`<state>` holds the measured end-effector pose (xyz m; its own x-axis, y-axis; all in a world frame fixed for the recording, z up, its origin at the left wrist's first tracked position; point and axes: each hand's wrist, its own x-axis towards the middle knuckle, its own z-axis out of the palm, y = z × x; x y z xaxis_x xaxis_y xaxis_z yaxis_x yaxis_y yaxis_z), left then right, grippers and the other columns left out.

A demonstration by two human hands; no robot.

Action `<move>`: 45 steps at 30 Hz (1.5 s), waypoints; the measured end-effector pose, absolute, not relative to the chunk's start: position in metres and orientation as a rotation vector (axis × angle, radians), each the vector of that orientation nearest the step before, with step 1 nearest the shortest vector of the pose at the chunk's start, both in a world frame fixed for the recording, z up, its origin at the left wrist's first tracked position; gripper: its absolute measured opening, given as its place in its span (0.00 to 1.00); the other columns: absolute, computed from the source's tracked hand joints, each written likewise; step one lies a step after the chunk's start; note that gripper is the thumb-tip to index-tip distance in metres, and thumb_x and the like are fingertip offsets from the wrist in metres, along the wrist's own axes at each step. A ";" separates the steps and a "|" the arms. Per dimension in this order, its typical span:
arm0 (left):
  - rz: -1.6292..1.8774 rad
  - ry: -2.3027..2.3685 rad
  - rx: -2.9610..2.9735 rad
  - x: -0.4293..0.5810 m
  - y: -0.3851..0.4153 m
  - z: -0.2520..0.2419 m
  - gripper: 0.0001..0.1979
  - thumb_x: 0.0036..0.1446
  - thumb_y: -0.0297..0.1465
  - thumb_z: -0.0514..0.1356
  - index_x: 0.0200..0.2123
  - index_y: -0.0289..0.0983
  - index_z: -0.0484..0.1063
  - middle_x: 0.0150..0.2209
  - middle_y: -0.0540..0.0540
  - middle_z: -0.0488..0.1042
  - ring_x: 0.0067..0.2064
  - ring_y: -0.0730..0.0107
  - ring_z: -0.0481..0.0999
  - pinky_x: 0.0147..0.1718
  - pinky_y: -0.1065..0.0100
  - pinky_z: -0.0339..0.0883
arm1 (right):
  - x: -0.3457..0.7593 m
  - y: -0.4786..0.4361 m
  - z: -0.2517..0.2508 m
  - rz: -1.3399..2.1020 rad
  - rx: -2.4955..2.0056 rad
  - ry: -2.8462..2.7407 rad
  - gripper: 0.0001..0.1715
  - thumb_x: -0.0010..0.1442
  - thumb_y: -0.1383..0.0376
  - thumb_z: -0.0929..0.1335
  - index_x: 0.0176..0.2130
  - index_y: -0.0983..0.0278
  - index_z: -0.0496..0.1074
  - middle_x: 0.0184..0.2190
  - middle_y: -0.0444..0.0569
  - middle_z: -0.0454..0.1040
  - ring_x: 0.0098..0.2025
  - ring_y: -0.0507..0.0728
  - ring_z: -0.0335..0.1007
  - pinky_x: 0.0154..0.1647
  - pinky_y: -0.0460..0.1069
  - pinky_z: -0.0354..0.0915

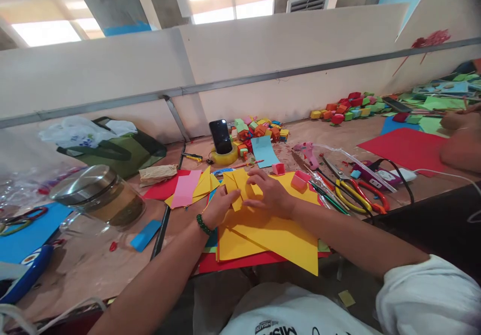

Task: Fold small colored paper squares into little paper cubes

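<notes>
My left hand (220, 208), with a green bead bracelet at the wrist, pinches a small folded yellow paper piece (236, 187). My right hand (267, 194) presses on the same piece from the right, fingers curled over it. Both hands rest on a stack of yellow paper sheets (278, 237) lying over red paper (240, 262) near the table's front edge. A pink sheet (185, 188) and more yellow pieces lie just left of my hands.
A phone (220, 136) stands on a yellow tape roll. Coloured paper cubes (259, 129) pile up behind it, more cubes (347, 107) at the right. Scissors (356, 192), a pink glue gun (308, 152), a glass jar (101, 197) and a green bag (120, 149) surround me. Another person's arm (460, 144) lies over red paper at the right.
</notes>
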<state>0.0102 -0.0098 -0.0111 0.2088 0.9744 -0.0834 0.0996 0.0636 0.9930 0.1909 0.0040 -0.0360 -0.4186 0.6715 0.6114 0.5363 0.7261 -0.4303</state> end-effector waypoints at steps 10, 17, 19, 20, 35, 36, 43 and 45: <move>0.962 1.170 1.390 0.013 -0.013 -0.006 0.08 0.39 0.35 0.58 0.21 0.38 0.63 0.17 0.56 0.60 0.21 0.77 0.60 0.18 0.75 0.54 | 0.190 0.014 -0.042 0.401 -0.863 -2.030 0.10 0.62 0.56 0.64 0.36 0.61 0.65 0.33 0.49 0.70 0.32 0.54 0.67 0.34 0.50 0.67; 0.964 1.080 1.471 0.010 -0.009 -0.015 0.12 0.44 0.38 0.60 0.31 0.36 0.71 0.24 0.51 0.70 0.29 0.70 0.70 0.25 0.72 0.63 | 0.189 0.012 -0.038 0.604 -0.888 -1.987 0.11 0.59 0.56 0.65 0.35 0.62 0.65 0.30 0.47 0.69 0.30 0.53 0.65 0.33 0.49 0.64; 0.960 1.076 1.443 0.009 -0.008 -0.016 0.15 0.44 0.39 0.62 0.35 0.35 0.71 0.27 0.50 0.72 0.30 0.69 0.71 0.27 0.71 0.64 | 0.189 0.014 -0.042 0.648 -0.915 -1.926 0.10 0.59 0.57 0.64 0.36 0.62 0.64 0.27 0.44 0.67 0.27 0.52 0.62 0.30 0.49 0.63; 0.960 1.060 1.424 0.009 -0.007 -0.016 0.18 0.44 0.40 0.63 0.37 0.35 0.71 0.28 0.49 0.74 0.31 0.68 0.72 0.28 0.70 0.65 | 0.190 0.016 -0.043 0.665 -0.926 -1.904 0.11 0.59 0.57 0.64 0.37 0.62 0.64 0.25 0.43 0.66 0.25 0.52 0.61 0.28 0.48 0.62; 0.907 1.181 1.187 0.011 -0.009 -0.009 0.17 0.39 0.40 0.65 0.29 0.37 0.66 0.24 0.54 0.66 0.26 0.74 0.69 0.24 0.72 0.68 | 0.196 0.018 -0.038 0.647 -0.928 -2.016 0.10 0.58 0.68 0.60 0.41 0.62 0.66 0.31 0.46 0.68 0.31 0.53 0.64 0.33 0.48 0.62; 0.914 1.200 1.170 0.011 -0.008 -0.010 0.16 0.38 0.39 0.64 0.28 0.37 0.65 0.24 0.54 0.66 0.26 0.74 0.69 0.24 0.72 0.68 | 0.197 0.017 -0.035 0.624 -0.931 -2.060 0.10 0.59 0.67 0.59 0.41 0.62 0.66 0.32 0.46 0.69 0.32 0.53 0.64 0.34 0.49 0.63; 0.929 1.170 1.250 0.009 -0.006 -0.014 0.13 0.38 0.35 0.63 0.30 0.36 0.69 0.28 0.51 0.71 0.28 0.73 0.70 0.23 0.74 0.66 | 0.195 -0.002 -0.019 0.423 -1.078 -2.213 0.30 0.52 0.57 0.70 0.52 0.65 0.65 0.50 0.58 0.70 0.44 0.61 0.69 0.43 0.55 0.66; 0.956 1.183 1.240 0.007 -0.005 -0.013 0.15 0.37 0.34 0.64 0.31 0.36 0.70 0.30 0.50 0.72 0.29 0.72 0.71 0.24 0.74 0.66 | 0.196 -0.002 -0.020 0.485 -1.036 -2.175 0.27 0.56 0.60 0.68 0.54 0.64 0.65 0.52 0.58 0.70 0.46 0.60 0.70 0.44 0.54 0.67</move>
